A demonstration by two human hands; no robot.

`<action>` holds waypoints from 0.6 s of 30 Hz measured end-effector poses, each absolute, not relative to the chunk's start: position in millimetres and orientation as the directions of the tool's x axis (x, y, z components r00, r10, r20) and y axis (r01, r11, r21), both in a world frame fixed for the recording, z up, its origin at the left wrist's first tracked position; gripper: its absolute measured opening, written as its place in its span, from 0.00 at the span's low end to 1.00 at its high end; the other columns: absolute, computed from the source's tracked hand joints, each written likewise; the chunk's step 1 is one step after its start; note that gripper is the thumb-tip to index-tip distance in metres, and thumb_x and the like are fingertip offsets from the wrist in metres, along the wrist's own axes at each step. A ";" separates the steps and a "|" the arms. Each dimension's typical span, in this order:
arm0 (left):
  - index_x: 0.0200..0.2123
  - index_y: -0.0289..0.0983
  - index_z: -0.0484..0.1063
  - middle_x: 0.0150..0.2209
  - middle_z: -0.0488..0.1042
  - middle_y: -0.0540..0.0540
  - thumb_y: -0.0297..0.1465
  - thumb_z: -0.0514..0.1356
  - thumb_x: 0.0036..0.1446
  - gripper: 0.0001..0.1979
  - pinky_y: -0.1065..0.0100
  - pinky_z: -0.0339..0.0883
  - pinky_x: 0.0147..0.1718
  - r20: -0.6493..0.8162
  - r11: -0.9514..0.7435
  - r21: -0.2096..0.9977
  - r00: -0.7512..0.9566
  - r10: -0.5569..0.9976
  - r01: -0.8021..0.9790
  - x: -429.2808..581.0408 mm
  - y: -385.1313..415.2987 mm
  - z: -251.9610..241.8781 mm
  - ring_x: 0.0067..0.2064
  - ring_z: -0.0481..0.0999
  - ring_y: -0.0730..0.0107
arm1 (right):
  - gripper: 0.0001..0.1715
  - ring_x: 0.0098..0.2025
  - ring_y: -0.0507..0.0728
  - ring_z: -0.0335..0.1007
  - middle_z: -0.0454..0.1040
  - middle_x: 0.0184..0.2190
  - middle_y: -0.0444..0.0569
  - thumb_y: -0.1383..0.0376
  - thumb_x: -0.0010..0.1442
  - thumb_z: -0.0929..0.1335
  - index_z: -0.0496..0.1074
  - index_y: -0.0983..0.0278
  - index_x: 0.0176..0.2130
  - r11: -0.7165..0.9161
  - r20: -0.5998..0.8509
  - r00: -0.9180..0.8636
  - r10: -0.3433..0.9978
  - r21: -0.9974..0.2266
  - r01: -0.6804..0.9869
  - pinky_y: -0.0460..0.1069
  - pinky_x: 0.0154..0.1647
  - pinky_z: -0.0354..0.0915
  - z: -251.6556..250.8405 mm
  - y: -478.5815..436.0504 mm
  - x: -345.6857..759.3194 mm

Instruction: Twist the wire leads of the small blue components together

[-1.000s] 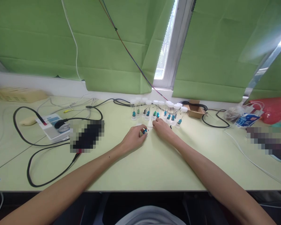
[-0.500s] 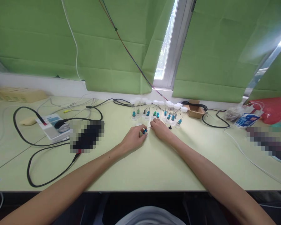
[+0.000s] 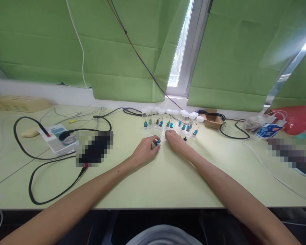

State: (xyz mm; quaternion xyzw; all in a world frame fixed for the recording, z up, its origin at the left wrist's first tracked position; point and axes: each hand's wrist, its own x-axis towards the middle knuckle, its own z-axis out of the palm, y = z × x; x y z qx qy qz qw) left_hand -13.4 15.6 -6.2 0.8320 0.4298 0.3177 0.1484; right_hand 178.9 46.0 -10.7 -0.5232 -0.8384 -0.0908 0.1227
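Between the thumb and fingers of my left hand (image 3: 145,148) is a small blue part (image 3: 157,142), dark in places and too small to name surely. My right hand (image 3: 175,139) is closed just right of it, its fingertips pinched by a thin wire-like piece (image 3: 163,136) that points toward the left hand. What else those fingers hold is hidden. Behind both hands stand several clear tubes (image 3: 144,119) with white caps, holding blue or green parts with thin stems. Beside my right wrist, a small black piece (image 3: 185,139) sits on the table.
An open cardboard box (image 3: 213,121) stands right of the tubes. Black cables (image 3: 32,183) loop around a white device (image 3: 54,137) on the left. A blue-and-white packet (image 3: 269,131) and a red bag (image 3: 297,120) lie far right. The table's front edge (image 3: 168,208) runs below my forearms.
My right hand has shifted slightly to the right, and more of the thin piece shows between the hands. My left hand stays nearly in place with the blue part.
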 end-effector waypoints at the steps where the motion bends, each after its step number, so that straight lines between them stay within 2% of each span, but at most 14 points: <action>1: 0.44 0.39 0.73 0.33 0.76 0.48 0.35 0.55 0.57 0.14 0.67 0.65 0.33 0.400 -0.583 0.524 0.426 0.812 0.620 -13.5 15.4 -5.8 0.29 0.72 0.69 | 0.10 0.40 0.60 0.64 0.70 0.37 0.58 0.78 0.62 0.59 0.66 0.67 0.38 0.438 0.319 -0.409 0.855 -0.019 0.899 0.50 0.38 0.60 -10.6 46.0 179.3; 6: 0.46 0.39 0.72 0.35 0.77 0.47 0.37 0.55 0.57 0.15 0.67 0.65 0.32 0.380 -0.550 0.566 0.398 0.835 0.615 -13.7 14.9 -5.2 0.28 0.72 0.70 | 0.08 0.33 0.55 0.64 0.70 0.32 0.50 0.73 0.62 0.59 0.64 0.65 0.33 0.481 0.480 -0.265 0.836 -0.410 0.775 0.49 0.34 0.60 -11.3 44.5 178.0; 9: 0.45 0.39 0.72 0.35 0.76 0.47 0.37 0.55 0.57 0.15 0.67 0.64 0.30 0.369 -0.537 0.583 0.390 0.844 0.610 -13.5 15.5 -5.7 0.27 0.71 0.71 | 0.05 0.30 0.53 0.66 0.70 0.29 0.46 0.68 0.61 0.61 0.66 0.64 0.37 0.486 0.519 -0.129 0.845 -0.646 0.589 0.49 0.34 0.62 -13.5 41.2 174.5; 11: 0.44 0.38 0.72 0.35 0.77 0.47 0.38 0.56 0.56 0.15 0.67 0.64 0.30 0.368 -0.534 0.588 0.387 0.845 0.607 -13.2 16.0 -6.2 0.27 0.70 0.71 | 0.09 0.27 0.52 0.67 0.69 0.27 0.44 0.65 0.60 0.62 0.66 0.64 0.41 0.471 0.493 -0.069 0.867 -0.766 0.437 0.48 0.32 0.63 -14.3 38.1 171.0; 14: 0.43 0.38 0.72 0.35 0.77 0.48 0.37 0.56 0.56 0.14 0.68 0.63 0.29 0.371 -0.537 0.596 0.388 0.844 0.597 -12.8 16.4 -6.6 0.26 0.70 0.71 | 0.13 0.24 0.51 0.68 0.69 0.27 0.43 0.61 0.58 0.64 0.67 0.65 0.42 0.421 0.424 -0.041 0.905 -0.877 0.234 0.48 0.28 0.64 -12.5 32.9 165.0; 18: 0.43 0.39 0.73 0.36 0.77 0.48 0.37 0.57 0.56 0.13 0.69 0.62 0.28 0.370 -0.546 0.603 0.402 0.838 0.582 -12.8 15.6 -5.8 0.26 0.69 0.73 | 0.13 0.23 0.50 0.68 0.70 0.26 0.43 0.60 0.55 0.66 0.68 0.66 0.39 0.361 0.359 -0.039 0.933 -0.927 0.105 0.48 0.28 0.66 -8.5 28.3 158.6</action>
